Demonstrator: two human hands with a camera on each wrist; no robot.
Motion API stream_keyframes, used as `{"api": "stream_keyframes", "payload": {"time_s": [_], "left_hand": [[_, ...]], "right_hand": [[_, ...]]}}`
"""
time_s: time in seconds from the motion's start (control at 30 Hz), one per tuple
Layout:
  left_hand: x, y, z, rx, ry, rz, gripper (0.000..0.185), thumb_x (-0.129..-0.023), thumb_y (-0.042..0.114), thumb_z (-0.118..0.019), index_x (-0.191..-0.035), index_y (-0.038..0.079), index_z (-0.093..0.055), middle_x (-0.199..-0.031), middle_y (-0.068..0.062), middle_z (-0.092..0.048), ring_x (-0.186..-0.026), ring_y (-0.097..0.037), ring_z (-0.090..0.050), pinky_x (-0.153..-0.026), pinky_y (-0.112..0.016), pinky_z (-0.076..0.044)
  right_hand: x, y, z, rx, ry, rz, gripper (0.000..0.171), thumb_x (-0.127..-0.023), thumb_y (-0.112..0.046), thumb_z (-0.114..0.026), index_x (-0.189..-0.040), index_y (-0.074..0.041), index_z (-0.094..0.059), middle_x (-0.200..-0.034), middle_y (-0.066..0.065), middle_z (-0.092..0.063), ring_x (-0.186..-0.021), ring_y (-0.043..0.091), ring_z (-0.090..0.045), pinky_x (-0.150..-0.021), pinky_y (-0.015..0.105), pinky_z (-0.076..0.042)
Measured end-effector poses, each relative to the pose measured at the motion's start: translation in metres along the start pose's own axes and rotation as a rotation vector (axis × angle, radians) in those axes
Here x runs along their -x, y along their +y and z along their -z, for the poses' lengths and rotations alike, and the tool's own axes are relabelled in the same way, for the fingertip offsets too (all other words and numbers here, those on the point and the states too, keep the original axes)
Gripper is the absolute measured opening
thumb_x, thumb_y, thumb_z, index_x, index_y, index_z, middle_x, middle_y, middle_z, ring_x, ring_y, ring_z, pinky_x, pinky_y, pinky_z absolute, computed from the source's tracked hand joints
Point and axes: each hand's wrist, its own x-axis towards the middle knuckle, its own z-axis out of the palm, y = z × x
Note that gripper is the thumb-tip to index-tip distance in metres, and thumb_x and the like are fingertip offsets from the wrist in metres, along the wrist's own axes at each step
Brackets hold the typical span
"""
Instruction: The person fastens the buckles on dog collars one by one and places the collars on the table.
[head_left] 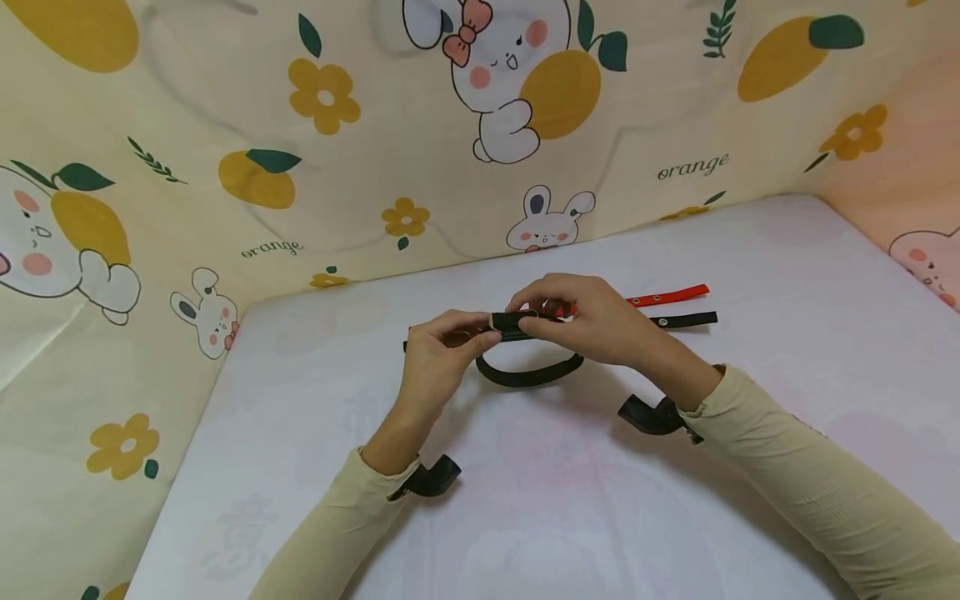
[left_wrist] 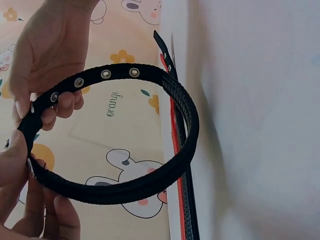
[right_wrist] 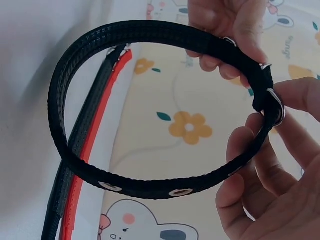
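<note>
A black collar (head_left: 528,379) with metal eyelets is bent into a loop and held up above the white table. My left hand (head_left: 442,358) pinches it at the overlapping ends, between thumb and fingers. On the other side of the join, my right hand (head_left: 596,321) also pinches it, close to a metal buckle (right_wrist: 278,109). Several eyelets line the band in the left wrist view, where the collar (left_wrist: 125,194) hangs as an open ring. Fingers partly hide the overlapped section.
Behind the hands, a red collar (head_left: 678,295) and another black collar (head_left: 697,319) lie stretched side by side on the white table (head_left: 525,500). A cloth wall (head_left: 420,142) with rabbits and oranges rises at the back. Black wrist devices (head_left: 433,477) hang under both sleeves.
</note>
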Motion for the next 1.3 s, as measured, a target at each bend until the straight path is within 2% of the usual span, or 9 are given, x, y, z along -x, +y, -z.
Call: {"api": "stream_keyframes", "payload": {"time_s": [0.33,0.67,1.07,1.17,1.3], "left_hand": [[0.0007,-0.0006,-0.0007,-0.029,0.001,-0.01,0.024,-0.084,0.006,-0.079,-0.107,0.003,-0.075,-0.101,-0.011,-0.072,-0.089,-0.018,-0.067,-0.077,-0.021,-0.053],[0.0014,-0.0031,-0.0037,-0.066,-0.018,-0.038,0.024,-0.086,0.011,-0.078,-0.109,0.007,-0.073,-0.099,-0.013,-0.071,-0.092,-0.014,-0.063,-0.086,-0.032,-0.052],[0.0022,-0.0046,-0.0057,-0.07,-0.032,-0.065,0.021,-0.088,0.012,-0.076,-0.108,0.008,-0.073,-0.098,-0.011,-0.071,-0.092,-0.014,-0.063,-0.09,-0.037,-0.052],[0.0018,-0.0052,-0.0051,-0.073,-0.029,-0.067,0.02,-0.088,0.012,-0.076,-0.107,0.008,-0.073,-0.101,-0.01,-0.071,-0.093,-0.015,-0.065,-0.089,-0.034,-0.054],[0.0009,-0.0058,-0.0031,-0.042,-0.002,-0.021,0.019,-0.088,0.013,-0.076,-0.106,0.007,-0.073,-0.106,-0.008,-0.072,-0.09,-0.016,-0.068,-0.084,-0.027,-0.056]], "right_hand": [[-0.0007,0.0021,-0.0006,0.035,0.003,0.003,0.019,-0.092,-0.028,-0.073,-0.11,-0.029,-0.073,-0.092,-0.006,-0.063,-0.082,0.014,-0.057,-0.07,0.028,-0.047],[-0.0028,0.0025,-0.0008,0.072,-0.009,-0.008,0.021,-0.089,-0.034,-0.075,-0.109,-0.028,-0.074,-0.093,-0.012,-0.068,-0.079,0.013,-0.055,-0.069,0.027,-0.047],[-0.0034,0.0035,-0.0065,0.108,-0.019,-0.005,0.024,-0.088,-0.033,-0.077,-0.109,-0.023,-0.076,-0.096,-0.008,-0.071,-0.077,0.013,-0.056,-0.067,0.028,-0.047],[-0.0034,0.0035,-0.0072,0.113,-0.022,-0.016,0.023,-0.088,-0.034,-0.076,-0.109,-0.024,-0.076,-0.097,-0.009,-0.072,-0.078,0.013,-0.056,-0.068,0.028,-0.048],[-0.0036,0.0036,-0.0074,0.125,-0.014,-0.039,0.021,-0.088,-0.035,-0.076,-0.106,-0.025,-0.076,-0.096,-0.009,-0.073,-0.079,0.013,-0.057,-0.068,0.029,-0.048]]}}
